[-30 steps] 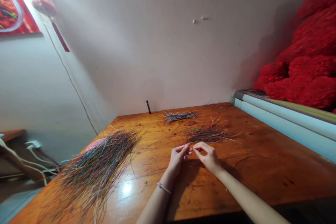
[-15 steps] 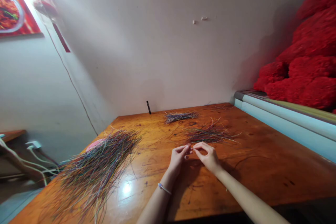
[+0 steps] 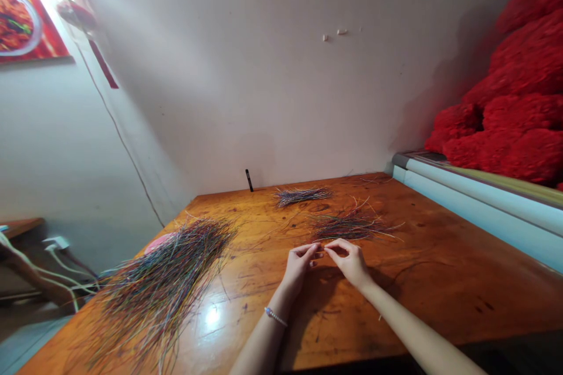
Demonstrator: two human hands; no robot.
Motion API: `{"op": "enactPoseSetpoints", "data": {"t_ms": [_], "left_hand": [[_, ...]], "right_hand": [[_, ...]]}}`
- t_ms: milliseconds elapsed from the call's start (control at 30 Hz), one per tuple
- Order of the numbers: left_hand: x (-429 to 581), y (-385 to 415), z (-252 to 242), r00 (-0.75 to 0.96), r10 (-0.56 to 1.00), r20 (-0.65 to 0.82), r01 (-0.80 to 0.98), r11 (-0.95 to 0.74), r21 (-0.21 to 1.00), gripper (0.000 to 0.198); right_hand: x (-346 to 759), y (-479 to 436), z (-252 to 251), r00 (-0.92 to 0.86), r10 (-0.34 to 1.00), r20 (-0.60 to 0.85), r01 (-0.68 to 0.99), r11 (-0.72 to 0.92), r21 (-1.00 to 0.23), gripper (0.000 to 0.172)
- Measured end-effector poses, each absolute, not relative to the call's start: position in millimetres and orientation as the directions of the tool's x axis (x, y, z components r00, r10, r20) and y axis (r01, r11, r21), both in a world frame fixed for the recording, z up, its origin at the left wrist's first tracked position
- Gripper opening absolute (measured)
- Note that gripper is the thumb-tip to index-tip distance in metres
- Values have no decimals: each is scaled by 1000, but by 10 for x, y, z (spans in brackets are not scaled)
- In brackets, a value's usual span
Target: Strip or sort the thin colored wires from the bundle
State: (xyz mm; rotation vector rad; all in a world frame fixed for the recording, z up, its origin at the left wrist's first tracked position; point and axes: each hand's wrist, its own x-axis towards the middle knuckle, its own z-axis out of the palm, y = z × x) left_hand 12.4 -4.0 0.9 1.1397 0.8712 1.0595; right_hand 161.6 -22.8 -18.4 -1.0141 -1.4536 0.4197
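My left hand point(image 3: 302, 259), with a beaded bracelet at its wrist, is closed in a pinch over the wooden table point(image 3: 264, 281). Close beside it my right hand point(image 3: 348, 258) pinches too, thumb against forefinger. The fingertips of both nearly meet; whatever they hold is too thin and small to make out. Just beyond them lies a loose bundle of dark, coloured wires point(image 3: 347, 227). Farther back is a smaller bundle of bluish wires point(image 3: 302, 195). A large heap of multicoloured wires point(image 3: 171, 281) spreads over the table's left side.
A black marker point(image 3: 249, 180) stands at the back edge against the wall. Something pink point(image 3: 159, 243) shows behind the large heap. Red fluffy bundles point(image 3: 519, 111) are piled at the right above a long pale-blue roll point(image 3: 479, 202). White cables and a plug point(image 3: 57, 242) are at the left.
The fingertips of my right hand have shifted very slightly. Both hands otherwise keep their place and their pinch.
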Motion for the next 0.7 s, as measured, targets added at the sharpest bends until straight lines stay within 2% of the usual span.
{"op": "enactPoseSetpoints", "data": {"t_ms": [367, 700], "left_hand": [[132, -45, 16, 316, 948, -24, -209, 94, 973, 36], [123, -30, -9, 361, 932, -22, -337, 152, 929, 29]], "right_hand": [[1617, -245, -166, 123, 766, 631, 379, 551, -744, 14], [1622, -229, -181, 137, 757, 638, 393, 550, -737, 15]]}}
